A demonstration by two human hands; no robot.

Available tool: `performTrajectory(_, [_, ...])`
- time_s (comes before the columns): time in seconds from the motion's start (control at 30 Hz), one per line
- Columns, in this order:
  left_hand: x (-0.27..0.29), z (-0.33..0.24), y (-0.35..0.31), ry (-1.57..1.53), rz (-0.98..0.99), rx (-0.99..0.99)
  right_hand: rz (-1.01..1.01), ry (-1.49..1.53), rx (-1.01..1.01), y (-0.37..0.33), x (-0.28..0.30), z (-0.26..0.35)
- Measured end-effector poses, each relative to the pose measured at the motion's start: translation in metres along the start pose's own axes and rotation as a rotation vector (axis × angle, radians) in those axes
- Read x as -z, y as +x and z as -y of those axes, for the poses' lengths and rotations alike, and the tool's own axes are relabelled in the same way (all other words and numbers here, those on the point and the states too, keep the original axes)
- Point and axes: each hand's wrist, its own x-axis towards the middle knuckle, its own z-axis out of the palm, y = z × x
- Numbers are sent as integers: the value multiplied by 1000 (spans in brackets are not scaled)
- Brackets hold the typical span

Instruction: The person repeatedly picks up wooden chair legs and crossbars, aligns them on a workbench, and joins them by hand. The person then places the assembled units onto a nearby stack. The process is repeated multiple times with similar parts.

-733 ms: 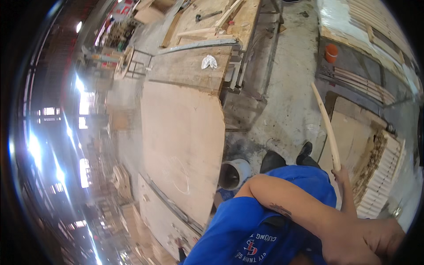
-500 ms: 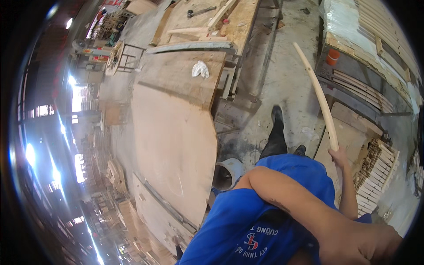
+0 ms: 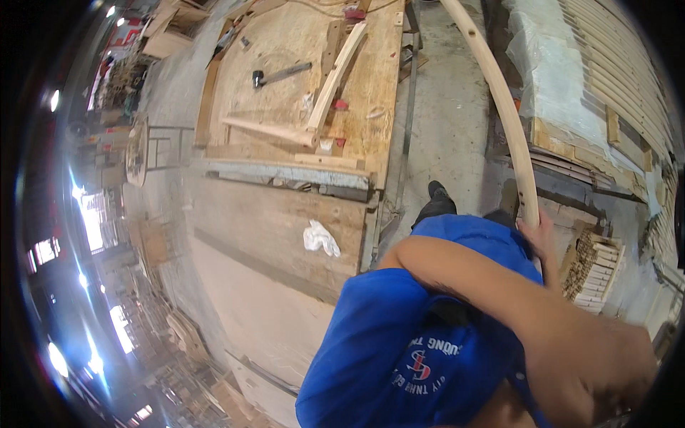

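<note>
A long, pale, gently curved wooden piece (image 3: pixel 508 118) with small dark holes reaches from the top edge down along my right side. Its lower end is in my right hand (image 3: pixel 542 239), closed around it. My left arm crosses in front of my blue shirt. At the lower right, close to the camera, is my left hand (image 3: pixel 606 371); it is blurred and its fingers are mostly hidden, so what it holds, if anything, does not show.
To the left, a wooden workbench (image 3: pixel 285 107) carries a black-headed mallet (image 3: pixel 275 75) and wooden parts. A white cloth (image 3: pixel 321 239) lies on a nearer board. Plastic-covered stacked slats (image 3: pixel 614 57) stand at right, with a pile of small wood pieces (image 3: pixel 596 271) nearer.
My view has moved forward along the aisle, bringing the bench, cloth and stacked slats nearer. The curved wooden piece stays in my right hand. My left arm remains across my body.
</note>
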Motion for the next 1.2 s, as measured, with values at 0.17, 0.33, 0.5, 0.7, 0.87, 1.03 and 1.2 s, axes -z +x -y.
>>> performTrajectory(0.17, [124,-104,-23,420,-51,261,-111,150,73,104,-6,53])
performTrajectory(0.33, [241,-188,-59,1033,-573,880,-123,38,187,260,-4,125])
performTrajectory(0.5, [373,-202,-189,1385,-1341,1053,0,-14,425,443,-14,204])
performTrajectory(0.7, [442,-229,-281,860,-2275,496,532,-189,464,617,-52,279])
performTrajectory(0.87, [445,-223,-290,560,-2376,-543,849,-392,495,684,-81,301])
performTrajectory(1.03, [437,-231,-264,1057,-2779,29,1014,-407,363,689,-105,319])
performTrajectory(1.2, [416,-268,-246,1777,-2781,258,1042,-401,313,684,-113,310])
